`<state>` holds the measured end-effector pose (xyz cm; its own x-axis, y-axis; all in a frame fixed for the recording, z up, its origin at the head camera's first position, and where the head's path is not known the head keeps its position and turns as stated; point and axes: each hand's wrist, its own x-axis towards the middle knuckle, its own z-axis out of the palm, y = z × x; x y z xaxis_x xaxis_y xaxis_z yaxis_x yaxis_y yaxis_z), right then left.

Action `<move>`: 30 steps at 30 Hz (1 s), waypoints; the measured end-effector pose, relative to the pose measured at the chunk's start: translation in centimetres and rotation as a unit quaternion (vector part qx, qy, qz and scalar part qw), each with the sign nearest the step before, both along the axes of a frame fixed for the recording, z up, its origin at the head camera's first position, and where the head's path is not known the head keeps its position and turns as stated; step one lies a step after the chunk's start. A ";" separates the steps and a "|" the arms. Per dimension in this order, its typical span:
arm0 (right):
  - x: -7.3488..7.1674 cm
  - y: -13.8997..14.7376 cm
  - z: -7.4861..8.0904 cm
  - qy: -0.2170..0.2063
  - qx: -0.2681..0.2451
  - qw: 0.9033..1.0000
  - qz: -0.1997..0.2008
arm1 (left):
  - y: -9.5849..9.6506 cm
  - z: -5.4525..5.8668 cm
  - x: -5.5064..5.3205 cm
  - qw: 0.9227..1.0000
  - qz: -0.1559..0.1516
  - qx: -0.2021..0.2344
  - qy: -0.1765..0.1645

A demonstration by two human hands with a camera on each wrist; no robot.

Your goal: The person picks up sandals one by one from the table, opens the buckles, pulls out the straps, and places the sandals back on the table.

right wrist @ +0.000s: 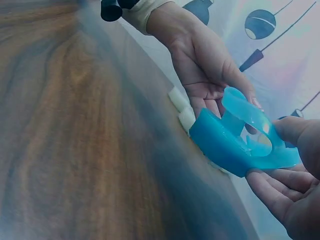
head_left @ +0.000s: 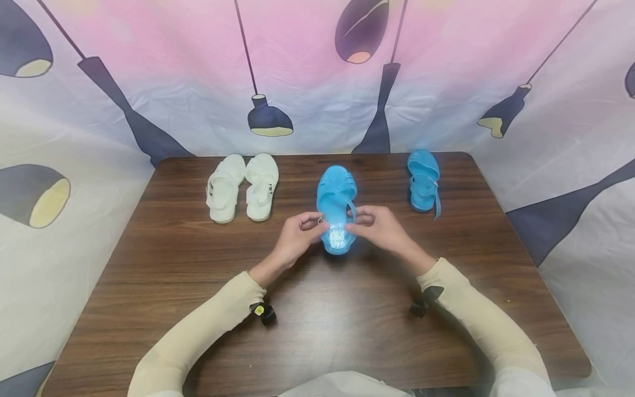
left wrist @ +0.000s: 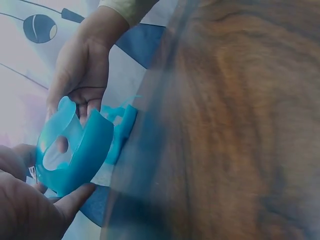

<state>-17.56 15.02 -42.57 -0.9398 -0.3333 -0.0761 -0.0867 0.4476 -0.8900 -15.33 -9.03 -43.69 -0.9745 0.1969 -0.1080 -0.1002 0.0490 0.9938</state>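
Observation:
A blue jelly sandal (head_left: pixel 336 182) is held between both hands over the middle of the table, toe pointing to the back wall. My left hand (head_left: pixel 295 237) grips its left side near a small metal buckle (head_left: pixel 321 219). On the opposite side, my right hand (head_left: pixel 384 229) pinches the edge by the ankle strap (head_left: pixel 353 209). Both thumbs lie along the inner rim by the heel. In the left wrist view, the sandal's heel (left wrist: pixel 95 150) appears raised off the wood. The right wrist view shows fingers (right wrist: pixel 270 192) under the sole.
Another blue sandal (head_left: pixel 423 179) stands at the back right, its strap end sticking out. Two pale sandals, the left one (head_left: pixel 223 193) and the right one (head_left: pixel 261 190), sit side by side at the back left. A patterned cloth (head_left: pixel 307 71) hangs behind the brown table (head_left: pixel 163 264).

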 end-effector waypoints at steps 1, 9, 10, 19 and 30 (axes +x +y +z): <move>-0.1 0.2 0.2 0.001 -0.001 1.000 -0.002 | 0.2 0.1 -0.2 1.000 0.000 -0.003 0.003; -1.0 1.6 1.5 0.005 -0.004 0.999 -0.036 | 1.9 1.0 -1.9 0.999 0.003 0.001 0.033; -1.1 1.8 1.6 0.003 -0.007 0.999 -0.041 | 2.2 1.1 -2.2 0.999 0.004 0.005 0.035; -2.1 3.6 2.8 -0.024 -0.028 0.996 -0.080 | 4.6 1.7 -4.2 0.998 0.001 0.012 0.058; -3.5 6.5 2.9 -0.056 -0.033 0.989 -0.135 | 8.1 1.2 -7.0 0.997 -0.021 0.024 0.068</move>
